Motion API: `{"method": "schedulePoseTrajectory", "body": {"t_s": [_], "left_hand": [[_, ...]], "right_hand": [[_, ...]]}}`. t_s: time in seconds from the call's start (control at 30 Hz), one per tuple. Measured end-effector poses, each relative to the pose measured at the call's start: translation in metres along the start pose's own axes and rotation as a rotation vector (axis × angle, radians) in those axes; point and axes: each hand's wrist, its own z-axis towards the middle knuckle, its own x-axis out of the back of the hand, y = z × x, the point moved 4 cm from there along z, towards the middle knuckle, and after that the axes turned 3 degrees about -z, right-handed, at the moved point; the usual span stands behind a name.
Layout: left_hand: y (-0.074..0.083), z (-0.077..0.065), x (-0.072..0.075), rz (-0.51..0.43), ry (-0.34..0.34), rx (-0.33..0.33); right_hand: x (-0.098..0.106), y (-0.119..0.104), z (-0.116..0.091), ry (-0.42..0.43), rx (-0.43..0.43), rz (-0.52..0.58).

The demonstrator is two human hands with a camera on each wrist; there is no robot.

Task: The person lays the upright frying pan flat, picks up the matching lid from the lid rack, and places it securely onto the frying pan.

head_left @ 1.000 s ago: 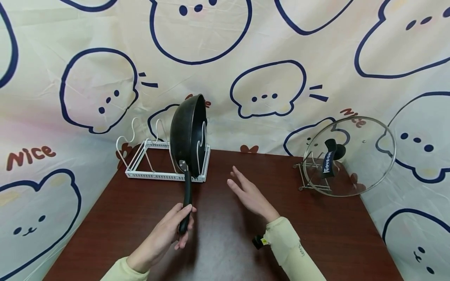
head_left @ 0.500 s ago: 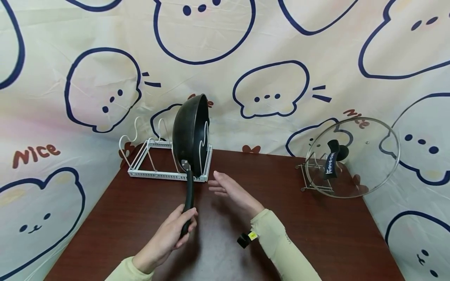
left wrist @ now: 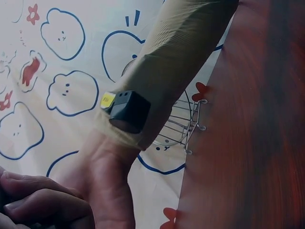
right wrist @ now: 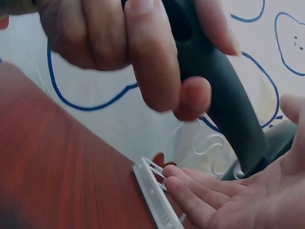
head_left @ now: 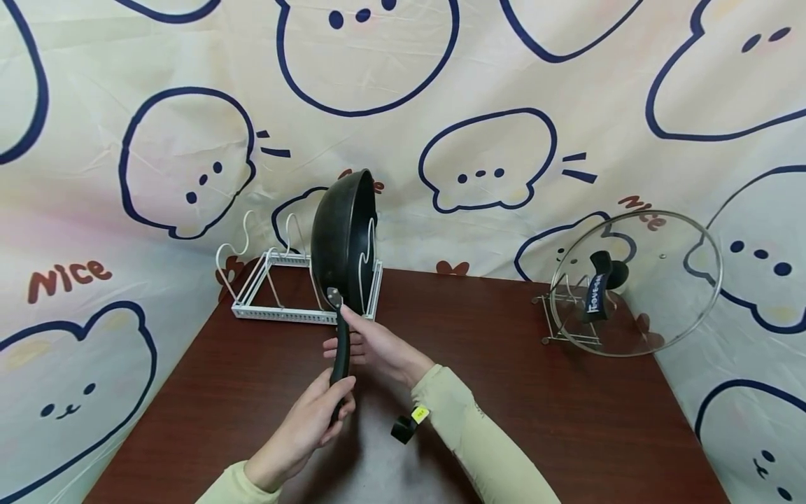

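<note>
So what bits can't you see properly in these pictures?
- Head view: the pan handle hides the right hand's fingertips, so its grip is unclear.
- Head view: the writing on the glass lid's knob is too small to read.
- Left wrist view: the right sleeve covers most of the lid stand.
- Right wrist view: the left hand is blurred and cut off by the top edge.

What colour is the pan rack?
White: the white wire pan rack on the dark wooden table, clearest in the head view.

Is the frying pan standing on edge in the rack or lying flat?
On edge: the frying pan stands upright between the white rack wires.
</note>
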Motion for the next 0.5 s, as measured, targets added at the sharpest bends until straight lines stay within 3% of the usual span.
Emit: {"method": "schedulePoseTrajectory", "body": {"t_s": [0.23, 0.5], "left_hand": [[-0.001, 0.0, 0.0, 0.003, 0.005, 0.003], [-0.001, 0.0, 0.0, 0.009, 0.023, -0.01]], "right_hand": [[-0.014, -0.001, 0.011, -0.019, -0.007, 0.136], [-0.018, -0.003, 0.018, 0.02, -0.008, 0.236]]}}
